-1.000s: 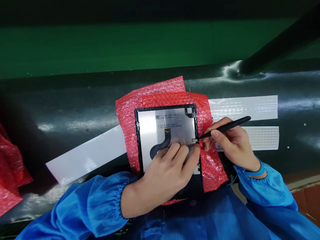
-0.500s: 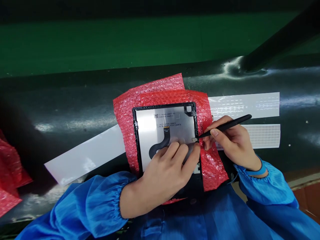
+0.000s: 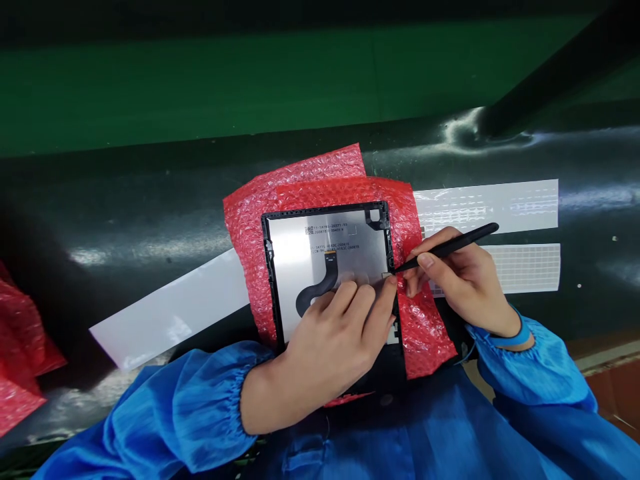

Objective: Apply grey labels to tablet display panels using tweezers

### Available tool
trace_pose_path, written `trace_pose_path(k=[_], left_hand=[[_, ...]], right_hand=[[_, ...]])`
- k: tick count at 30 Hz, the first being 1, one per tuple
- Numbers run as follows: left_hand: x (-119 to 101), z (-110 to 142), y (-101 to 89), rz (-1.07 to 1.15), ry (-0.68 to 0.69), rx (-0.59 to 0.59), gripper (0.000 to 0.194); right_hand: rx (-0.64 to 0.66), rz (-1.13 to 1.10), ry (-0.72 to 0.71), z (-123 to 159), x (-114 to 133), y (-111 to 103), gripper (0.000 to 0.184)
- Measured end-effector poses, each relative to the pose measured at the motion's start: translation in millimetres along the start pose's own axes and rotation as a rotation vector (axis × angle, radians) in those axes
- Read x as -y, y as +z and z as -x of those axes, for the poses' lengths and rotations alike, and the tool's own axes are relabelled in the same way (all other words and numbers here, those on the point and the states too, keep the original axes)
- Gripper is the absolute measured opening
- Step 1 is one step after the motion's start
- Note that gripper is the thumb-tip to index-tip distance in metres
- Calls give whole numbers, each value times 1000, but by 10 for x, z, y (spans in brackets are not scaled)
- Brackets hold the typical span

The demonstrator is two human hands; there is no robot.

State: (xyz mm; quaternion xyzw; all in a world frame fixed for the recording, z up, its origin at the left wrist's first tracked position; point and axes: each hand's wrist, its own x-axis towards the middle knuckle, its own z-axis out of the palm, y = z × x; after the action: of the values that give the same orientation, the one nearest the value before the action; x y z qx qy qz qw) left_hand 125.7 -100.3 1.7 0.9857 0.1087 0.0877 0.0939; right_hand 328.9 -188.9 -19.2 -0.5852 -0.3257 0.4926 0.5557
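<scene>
A display panel (image 3: 295, 267) with a silver back and black frame lies on red bubble wrap (image 3: 320, 190). A black flex cable (image 3: 330, 272) curves over its back and runs under my left hand (image 3: 340, 327). This hand rests on the panel, its fingers bent and the index finger stretched to the right edge beside a small pale tab (image 3: 386, 275). Nothing shows in its grasp. My right hand (image 3: 463, 280) pinches a black pen-shaped tool (image 3: 455, 243) with a pointed tip. The tip meets the panel's right edge just by my left index fingertip.
Sheets of small stickers (image 3: 530, 269) lie at the right, partly behind my right hand. A white strip (image 3: 170, 310) sticks out to the left of the panel. More red bubble wrap (image 3: 23, 353) is at the far left on the dark green tabletop (image 3: 150, 193).
My left index fingertip has moved up slightly along the right edge, closer to the tool's tip. The whole view has shifted a little. My right hand keeps the same grip.
</scene>
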Motion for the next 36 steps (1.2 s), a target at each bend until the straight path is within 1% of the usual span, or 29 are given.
trace_pose_path(k=[2, 4, 7, 9, 12, 15, 18, 21, 24, 26, 29, 33, 36], left_hand=[[6, -7, -3, 16, 0, -2, 38], [14, -6, 3, 28, 4, -5, 39], [22, 5, 25, 35, 2, -5, 39], [21, 9, 37, 31, -4, -3, 39], [19, 3, 49, 16, -8, -20, 42], [22, -11, 59, 22, -4, -53, 41], [29, -25, 67, 29, -11, -84, 38], [34, -33, 64, 16, -16, -96, 37], [36, -40, 57, 26, -19, -93, 38], [35, -50, 52, 51, -25, -89, 39], [35, -65, 43, 61, -37, -79, 39], [35, -66, 24, 36, -33, -91, 37], [29, -63, 8, 25, -27, -99, 36]], right_hand=[[-35, -2, -24, -13, 27, -10, 12], [-104, 21, -67, -10, 65, -56, 14], [-231, 124, -115, 50, 89, -214, 19], [-281, 207, -114, 119, 47, -361, 20], [-277, 289, -72, 213, -90, -574, 20], [-250, 334, -36, 259, -203, -693, 22], [-230, 347, -25, 309, -219, -713, 24], [-179, 345, 11, 431, -222, -695, 23], [-133, 376, 47, 580, -301, -679, 20], [-126, 402, 41, 643, -373, -664, 19], [-145, 437, 2, 648, -424, -625, 19], [-137, 469, -66, 581, -378, -575, 23], [-120, 484, -100, 558, -346, -564, 21]])
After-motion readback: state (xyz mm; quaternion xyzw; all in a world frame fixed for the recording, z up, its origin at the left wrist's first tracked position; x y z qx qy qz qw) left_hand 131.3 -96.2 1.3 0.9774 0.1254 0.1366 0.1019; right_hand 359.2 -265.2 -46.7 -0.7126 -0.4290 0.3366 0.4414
